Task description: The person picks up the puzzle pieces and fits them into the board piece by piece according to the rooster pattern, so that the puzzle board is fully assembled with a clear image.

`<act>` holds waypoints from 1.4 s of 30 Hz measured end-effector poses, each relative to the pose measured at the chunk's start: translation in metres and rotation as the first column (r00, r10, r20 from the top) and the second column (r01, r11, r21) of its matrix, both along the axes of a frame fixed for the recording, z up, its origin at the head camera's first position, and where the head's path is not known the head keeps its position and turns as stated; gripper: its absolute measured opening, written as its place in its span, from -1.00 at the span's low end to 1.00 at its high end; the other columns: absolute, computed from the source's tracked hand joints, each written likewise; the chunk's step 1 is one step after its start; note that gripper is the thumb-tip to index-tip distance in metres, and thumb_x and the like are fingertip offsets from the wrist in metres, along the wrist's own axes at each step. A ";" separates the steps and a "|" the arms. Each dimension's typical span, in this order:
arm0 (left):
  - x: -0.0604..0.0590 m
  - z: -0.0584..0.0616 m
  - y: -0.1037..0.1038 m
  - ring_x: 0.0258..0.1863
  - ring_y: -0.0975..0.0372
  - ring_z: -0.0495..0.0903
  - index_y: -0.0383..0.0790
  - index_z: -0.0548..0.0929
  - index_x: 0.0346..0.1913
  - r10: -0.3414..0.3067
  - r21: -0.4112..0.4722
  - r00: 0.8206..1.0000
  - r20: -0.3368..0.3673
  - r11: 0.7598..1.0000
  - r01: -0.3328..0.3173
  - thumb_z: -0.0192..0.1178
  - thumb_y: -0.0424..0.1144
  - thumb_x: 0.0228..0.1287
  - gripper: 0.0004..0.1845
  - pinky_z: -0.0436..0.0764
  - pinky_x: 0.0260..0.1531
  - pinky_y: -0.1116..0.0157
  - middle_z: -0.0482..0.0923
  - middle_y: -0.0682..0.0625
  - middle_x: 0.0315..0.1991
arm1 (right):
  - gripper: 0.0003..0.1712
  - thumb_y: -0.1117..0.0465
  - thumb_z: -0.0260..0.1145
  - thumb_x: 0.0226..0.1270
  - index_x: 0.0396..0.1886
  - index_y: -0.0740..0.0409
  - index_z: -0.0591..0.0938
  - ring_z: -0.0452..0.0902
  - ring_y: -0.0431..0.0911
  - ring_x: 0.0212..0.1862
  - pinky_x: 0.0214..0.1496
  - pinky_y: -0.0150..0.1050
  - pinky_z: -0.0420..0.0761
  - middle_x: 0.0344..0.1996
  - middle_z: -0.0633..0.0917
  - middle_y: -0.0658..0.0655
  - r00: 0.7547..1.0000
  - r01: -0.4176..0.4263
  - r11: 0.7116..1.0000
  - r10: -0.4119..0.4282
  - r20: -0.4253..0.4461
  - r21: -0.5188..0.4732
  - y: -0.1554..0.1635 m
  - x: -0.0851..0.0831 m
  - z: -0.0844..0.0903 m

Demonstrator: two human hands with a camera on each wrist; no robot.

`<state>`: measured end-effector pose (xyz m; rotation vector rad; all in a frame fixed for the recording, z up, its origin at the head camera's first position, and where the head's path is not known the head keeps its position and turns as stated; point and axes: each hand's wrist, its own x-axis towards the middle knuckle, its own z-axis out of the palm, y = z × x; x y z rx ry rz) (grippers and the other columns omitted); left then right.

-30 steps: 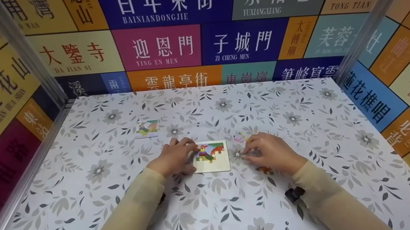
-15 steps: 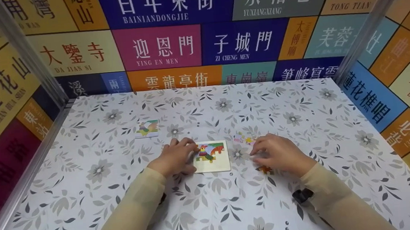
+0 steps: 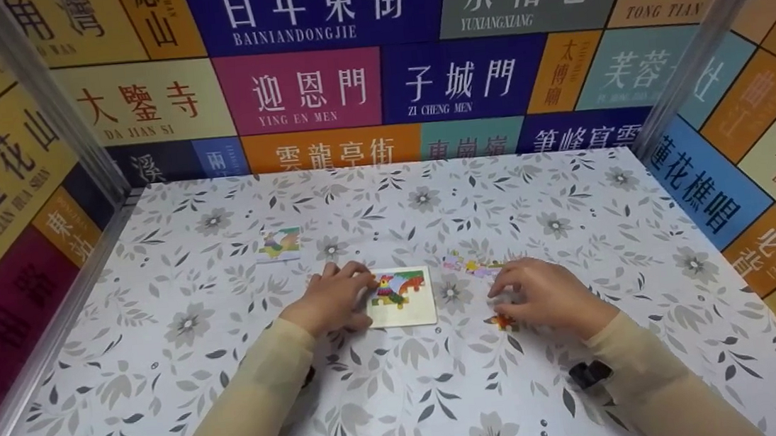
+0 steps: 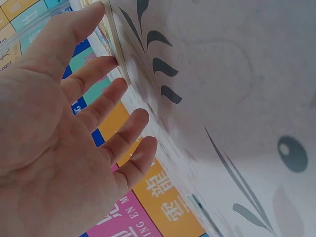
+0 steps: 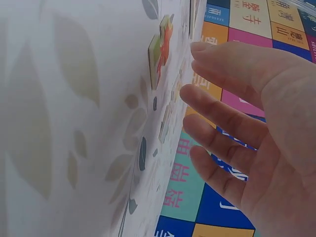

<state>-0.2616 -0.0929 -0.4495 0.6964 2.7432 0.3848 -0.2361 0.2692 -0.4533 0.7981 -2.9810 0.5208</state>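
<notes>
My left hand [image 3: 328, 300] rests at the left edge of the puzzle board [image 3: 401, 297], fingers relaxed and spread per the left wrist view [image 4: 74, 123], fingertips touching the board's thin edge [image 4: 114, 44]; nothing pinched. The board lies flat on the flowered table [image 3: 406, 401], just right of that hand, w/ a partly filled colour picture in its upper half. My right hand [image 3: 545, 295] is lower-right of the board, well apart from it, fingers loosely bent and holding nothing; right wrist view shows the fingers [image 5: 232, 123] open, hovering just off the table surface. Loose pieces: an orange piece [image 3: 501, 321] lies on the table just under/beside my right hand's near side, also seen as the orange-green piece [image 5: 160, 49] in the right wrist view, not touched as far as I can tell. A pinkish cluster of pieces [image 3: 467, 266] sits just beyond my right fingertips, betw. hand and back wall. A small picture card [image 3: 278, 243] lies farther off, beyond and left of my left hand.
</notes>
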 end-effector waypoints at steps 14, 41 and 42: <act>0.003 0.001 0.000 0.33 -0.11 0.29 -0.05 0.57 0.34 -0.007 0.022 1.000 -0.004 1.000 0.007 0.48 -0.08 0.23 -0.39 0.33 0.28 -0.21 0.32 -0.05 0.48 | -0.78 -0.01 0.61 0.13 -0.20 -0.20 0.85 0.58 -0.15 -0.30 -0.26 -0.30 0.51 -0.25 0.75 -0.17 0.997 -0.051 0.999 0.050 0.063 0.006 0.018 0.009 0.001; 0.002 -0.002 -0.001 0.35 -0.09 0.29 -0.02 0.58 0.34 0.005 0.025 1.000 -0.004 1.000 -0.005 0.48 -0.08 0.22 -0.39 0.32 0.31 -0.19 0.32 -0.02 0.48 | -0.81 0.10 0.58 0.11 -0.29 -0.34 0.83 0.60 -0.23 -0.30 -0.21 -0.31 0.54 -0.28 0.72 -0.30 0.994 -0.087 0.996 0.088 0.066 -0.015 0.023 0.012 -0.006; 0.002 -0.002 -0.001 0.35 -0.10 0.29 -0.02 0.58 0.34 0.002 0.024 1.000 -0.007 1.000 -0.002 0.48 -0.08 0.23 -0.39 0.32 0.30 -0.19 0.32 -0.02 0.48 | -0.81 0.11 0.58 0.11 -0.30 -0.33 0.83 0.59 -0.23 -0.31 -0.22 -0.32 0.53 -0.29 0.72 -0.29 0.994 -0.096 0.995 0.097 0.055 -0.018 0.024 0.011 -0.007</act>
